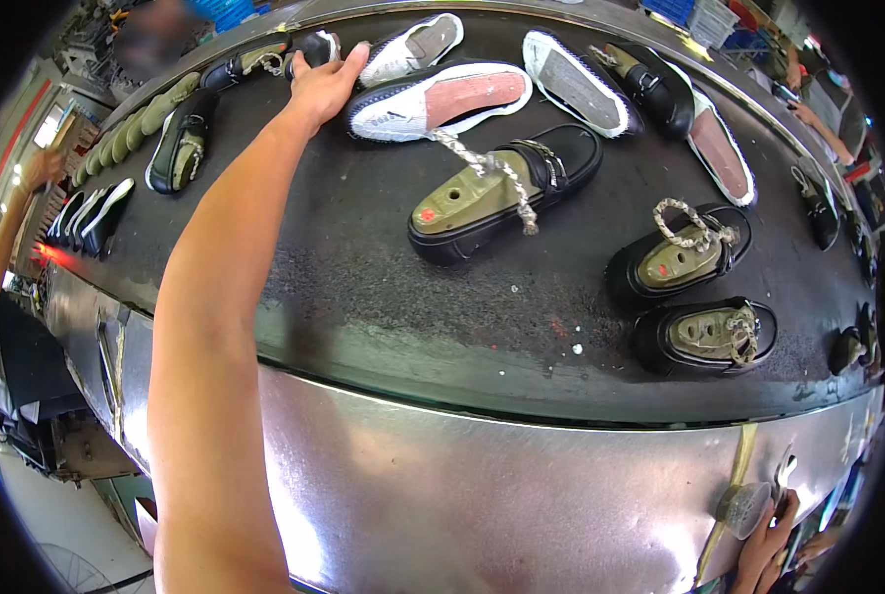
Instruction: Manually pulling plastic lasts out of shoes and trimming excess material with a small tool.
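My left hand [326, 87] reaches to the far side of the belt, with its fingers spread about the end of a black shoe [314, 47]; part of the grip is hidden. Right beside it lie a white shoe upper with a pink insole [462, 97] and another white upper with a grey insole [418, 48]. Nearer stands a black shoe on an olive shoe last [462, 203], a braided cord looped through the last. Two similar black shoes on lasts [678, 265] [710, 332] sit at the right. My right hand is out of the picture.
Along the dark belt's near side runs a metal ledge [462, 495]. Olive lasts [131, 134] line the far left. A co-worker's hand [767, 540] is near a clear cup [744, 507] at lower right. Another person's arm [7, 228] shows at left.
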The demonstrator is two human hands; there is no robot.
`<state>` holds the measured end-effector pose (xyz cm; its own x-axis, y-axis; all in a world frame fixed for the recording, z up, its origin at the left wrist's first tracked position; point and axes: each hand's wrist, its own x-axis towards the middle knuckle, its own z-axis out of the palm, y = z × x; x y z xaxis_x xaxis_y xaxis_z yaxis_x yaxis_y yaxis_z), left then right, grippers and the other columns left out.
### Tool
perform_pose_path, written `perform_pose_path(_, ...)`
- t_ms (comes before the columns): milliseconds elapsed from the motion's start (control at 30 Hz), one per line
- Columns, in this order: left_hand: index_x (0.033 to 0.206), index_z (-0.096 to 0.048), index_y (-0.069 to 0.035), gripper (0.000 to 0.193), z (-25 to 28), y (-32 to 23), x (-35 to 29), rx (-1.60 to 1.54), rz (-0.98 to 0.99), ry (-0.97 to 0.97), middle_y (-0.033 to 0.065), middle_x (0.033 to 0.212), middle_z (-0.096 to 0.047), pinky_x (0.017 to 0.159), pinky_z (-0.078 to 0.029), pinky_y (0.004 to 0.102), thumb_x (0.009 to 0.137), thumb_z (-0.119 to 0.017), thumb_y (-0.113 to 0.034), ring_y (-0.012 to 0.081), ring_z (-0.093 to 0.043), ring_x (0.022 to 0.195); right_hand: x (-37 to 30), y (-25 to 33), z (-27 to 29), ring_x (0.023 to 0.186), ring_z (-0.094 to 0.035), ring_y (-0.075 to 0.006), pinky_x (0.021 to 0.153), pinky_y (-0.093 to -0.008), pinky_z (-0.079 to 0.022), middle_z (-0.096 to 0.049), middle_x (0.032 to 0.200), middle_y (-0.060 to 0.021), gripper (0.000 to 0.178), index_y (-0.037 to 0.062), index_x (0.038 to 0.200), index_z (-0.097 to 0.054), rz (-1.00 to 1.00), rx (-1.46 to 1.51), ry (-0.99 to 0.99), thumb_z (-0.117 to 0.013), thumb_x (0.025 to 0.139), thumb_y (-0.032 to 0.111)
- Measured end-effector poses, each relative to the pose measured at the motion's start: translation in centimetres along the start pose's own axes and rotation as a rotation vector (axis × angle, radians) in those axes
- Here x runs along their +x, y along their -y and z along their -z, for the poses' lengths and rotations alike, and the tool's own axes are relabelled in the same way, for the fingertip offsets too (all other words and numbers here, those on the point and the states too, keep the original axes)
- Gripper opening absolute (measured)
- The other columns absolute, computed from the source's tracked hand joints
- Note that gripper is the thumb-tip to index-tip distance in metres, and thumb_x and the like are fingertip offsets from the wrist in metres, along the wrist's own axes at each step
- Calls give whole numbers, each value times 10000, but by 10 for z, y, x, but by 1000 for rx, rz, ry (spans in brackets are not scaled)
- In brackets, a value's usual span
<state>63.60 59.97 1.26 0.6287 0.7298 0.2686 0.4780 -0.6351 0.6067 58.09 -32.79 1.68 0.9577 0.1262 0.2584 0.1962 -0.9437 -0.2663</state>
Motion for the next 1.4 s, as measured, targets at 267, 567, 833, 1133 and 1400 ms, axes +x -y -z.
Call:
perform_pose_path(267, 1289, -663, 37, 918, 12, -15, 14, 360, 29, 153, 366, 1485, -435, 1190, -303, 434, 804, -641, -742, 443, -307, 1479, 4, 35, 5, 1065, -547, -214, 973, -317, -414, -590, 1138, -121, 370, -47, 1308, -518, -97, 41, 80, -589, 1001, 147)
perform_pose_path(567, 1045, -732, 55, 700, 215, 10, -224, 223, 56, 45, 336, 1425, -503, 1059, -437, 404, 798, -753, -599, 401, -543, 1290, 8, 56, 3, 910, -564, -268, 843, -362, -461, -598, 1041, -152, 409, -36, 1261, -542, 19, 137, -47, -634, 983, 249)
perform_pose_path(833, 998, -724, 63, 490, 326, -1, -478, 49, -75, 45, 349, 1508, -384, 1123, -380, 440, 780, -849, -357, 454, -449, 1373, 8, 38, -3, 1054, -606, -414, 937, -452, -463, -624, 1140, -240, 460, -43, 1255, -559, 116, 76, -59, -621, 988, 326)
perform_pose_path(1133, 1412, -480, 87, 821, 272, -53, -448, 420, -365, 360, 281, 1526, -433, 1176, -320, 470, 852, -739, -455, 428, -389, 1439, -30, 38, 3, 1123, -614, -412, 955, -460, -469, -628, 1207, -278, 445, -47, 1248, -580, 291, -29, -381, -615, 1006, 325)
perform_pose_path(1400, 1453, -516, -16, 751, 237, -78, -391, 525, 8, 593, 237, 1368, -607, 1090, -433, 427, 916, -639, -527, 364, -558, 1297, -307, 110, 64, 705, -627, -158, 632, -307, -547, -606, 828, -36, 153, 41, 1096, -584, -584, 1335, 803, -622, 1009, 161)
